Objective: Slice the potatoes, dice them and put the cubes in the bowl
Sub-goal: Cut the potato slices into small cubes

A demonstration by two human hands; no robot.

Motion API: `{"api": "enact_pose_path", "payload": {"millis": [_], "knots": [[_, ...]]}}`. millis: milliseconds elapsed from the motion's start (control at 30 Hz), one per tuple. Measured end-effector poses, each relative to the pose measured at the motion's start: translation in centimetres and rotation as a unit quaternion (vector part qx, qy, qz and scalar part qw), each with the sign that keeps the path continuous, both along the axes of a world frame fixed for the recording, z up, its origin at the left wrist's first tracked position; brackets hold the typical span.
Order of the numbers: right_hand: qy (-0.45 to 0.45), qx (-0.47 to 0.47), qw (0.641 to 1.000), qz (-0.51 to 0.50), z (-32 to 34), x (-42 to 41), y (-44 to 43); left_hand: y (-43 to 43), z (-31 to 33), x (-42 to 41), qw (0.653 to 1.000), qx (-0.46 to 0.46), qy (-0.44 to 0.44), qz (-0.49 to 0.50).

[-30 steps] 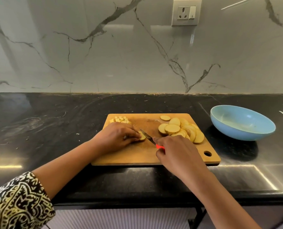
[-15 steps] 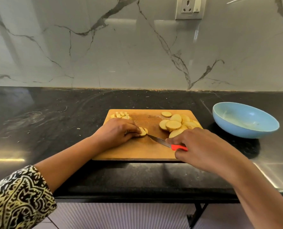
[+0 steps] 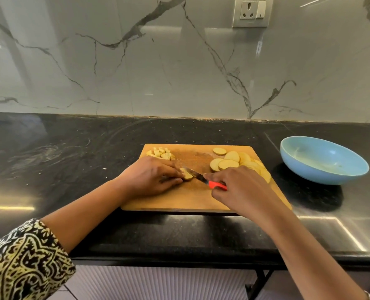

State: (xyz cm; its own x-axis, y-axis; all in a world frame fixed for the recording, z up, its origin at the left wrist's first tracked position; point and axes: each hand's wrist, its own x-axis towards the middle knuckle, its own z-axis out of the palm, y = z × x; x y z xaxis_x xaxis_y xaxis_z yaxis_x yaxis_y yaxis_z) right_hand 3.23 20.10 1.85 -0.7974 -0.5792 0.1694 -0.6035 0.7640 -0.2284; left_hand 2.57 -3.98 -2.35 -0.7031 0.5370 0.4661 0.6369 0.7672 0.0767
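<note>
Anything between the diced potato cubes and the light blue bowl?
Yes: the heap of round potato slices at the right end of the wooden cutting board lies between the diced potato cubes and the light blue bowl.

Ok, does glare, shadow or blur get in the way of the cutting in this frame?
Head view, no: glare streaks lie on the counter near left and right, off the cutting board; the bowl casts a dark shadow toward the camera; the knife, potato slice, left hand and right hand read sharp.

A glossy black desk [image 3: 71, 148] runs beneath a white marble wall [image 3: 136, 72] with grey veins. 1 socket [image 3: 250, 11] with a switch sits on the wall at upper right.
</note>
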Motion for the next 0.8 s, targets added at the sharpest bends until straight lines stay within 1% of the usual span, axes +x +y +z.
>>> {"api": "enact_pose_path", "payload": {"millis": [133,233,300,467,600,800], "knots": [[0.005,0.016,1.0,0.013,0.0,-0.7,-1.3,-0.5,0.3,-0.1,0.999,-0.015,-0.026,-0.013],[0.015,0.042,0.999,0.023,0.0,-0.9,-2.0,-0.6,0.7,-0.1,0.997,-0.062,-0.039,-0.022],[0.011,0.051,0.998,0.032,-0.1,-0.4,-1.3,-0.8,0.8,-0.1,0.995,-0.085,-0.046,-0.024],[0.007,0.076,0.997,0.024,0.8,1.2,2.1,-1.0,0.9,0.2,0.993,-0.1,-0.06,-0.029],[0.014,0.077,0.997,0.01,2.0,1.8,3.1,-1.2,0.8,0.4,0.994,-0.088,-0.05,-0.027],[0.012,0.016,1.0,-0.006,1.3,1.4,1.9,-1.8,0.9,0.5,0.999,-0.047,-0.015,-0.021]]}}
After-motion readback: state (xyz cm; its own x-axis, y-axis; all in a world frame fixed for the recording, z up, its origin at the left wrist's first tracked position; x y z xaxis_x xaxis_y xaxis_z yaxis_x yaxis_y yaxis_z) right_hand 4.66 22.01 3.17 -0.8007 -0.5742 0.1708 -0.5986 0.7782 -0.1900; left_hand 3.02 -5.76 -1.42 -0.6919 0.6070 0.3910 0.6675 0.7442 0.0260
